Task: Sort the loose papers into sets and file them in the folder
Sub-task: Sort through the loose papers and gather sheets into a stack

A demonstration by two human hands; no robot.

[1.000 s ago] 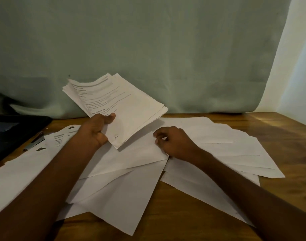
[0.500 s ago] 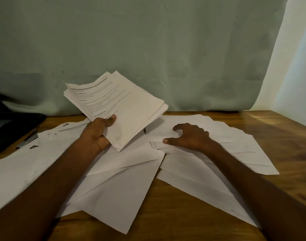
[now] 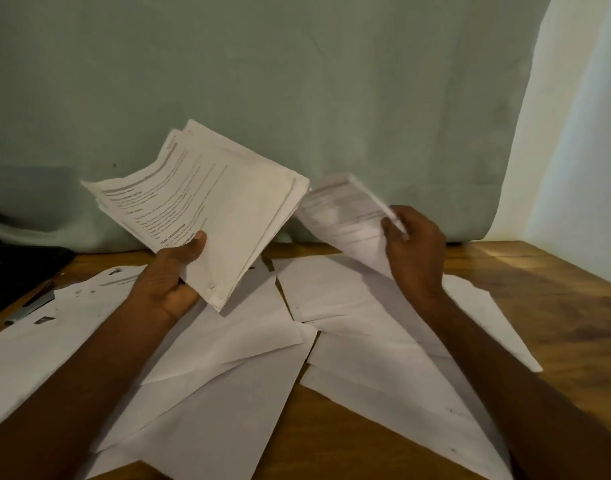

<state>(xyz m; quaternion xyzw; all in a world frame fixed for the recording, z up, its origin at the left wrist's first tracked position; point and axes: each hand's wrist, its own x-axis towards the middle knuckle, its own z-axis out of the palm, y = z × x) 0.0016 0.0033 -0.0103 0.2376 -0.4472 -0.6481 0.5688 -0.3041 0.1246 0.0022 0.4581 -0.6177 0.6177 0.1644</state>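
**Papers held in both hands above the tabletop**

A stack of printed papers (image 3: 210, 209) is held up by the left hand (image 3: 172, 275) above the wooden tabletop (image 3: 546, 292). The thumb is pressed on the printed front of the stack near its lower edge, and the other fingers are curled behind it, so the stack is grasped firmly. The stack is tilted, with its upper corner pointing toward the green curtain (image 3: 297, 81) that hangs behind the tabletop.

A single sheet (image 3: 345, 213) is pinched by the right hand (image 3: 415, 247) at its right edge and is lifted clear of the tabletop. This sheet is blurred, so its text cannot be read. It is seen just beside the stack, to the right of it, and the two nearly touch at the stack's right corner.

Many loose sheets (image 3: 228, 341) are spread on the tabletop under both forearms, overlapping each other at different angles, mostly with the blank side up. At the left part of the tabletop a dark object (image 3: 16, 268) is partly seen, and a slim grey item (image 3: 30, 308) lies just beside it, at the edge of the loose sheets. What these two are cannot be told.
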